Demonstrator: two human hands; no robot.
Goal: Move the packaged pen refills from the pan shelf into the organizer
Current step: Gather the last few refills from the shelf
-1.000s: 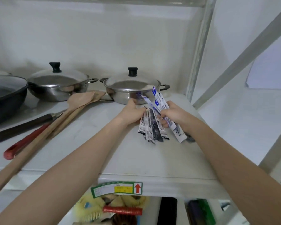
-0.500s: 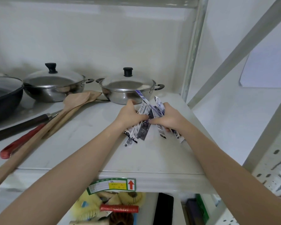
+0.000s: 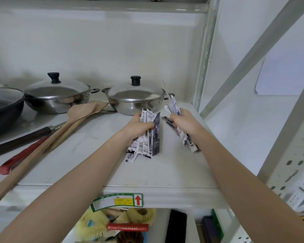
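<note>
Gripping a fanned bundle of packaged pen refills, the left hand has its fingers curled tightly round the middle of the packets, so that their upper ends stick up past the knuckles and their printed lower ends splay out below the wrist, over the white pan shelf. Whether those lower ends touch the shelf or hang just above it cannot be told.

Just to the right of it, apart by a narrow gap, the right hand is closed in the same way round a second bundle of refill packets. These lie tilted: their tops rise beyond the fingers toward the back corner of the shelf, and their bottoms slant down under the forearm toward the shelf's right edge.

Directly beyond both hands, near the fingertips of the left, stands a lidded steel pot with a black knob. Farther off to the left of the left hand sit a second lidded pot, two wooden spatulas lying slantwise, a red-handled utensil and a dark pan. Below the forearms, under the shelf's front lip, a labelled sticker with a red arrow shows, and beneath it yellow brushes.
</note>
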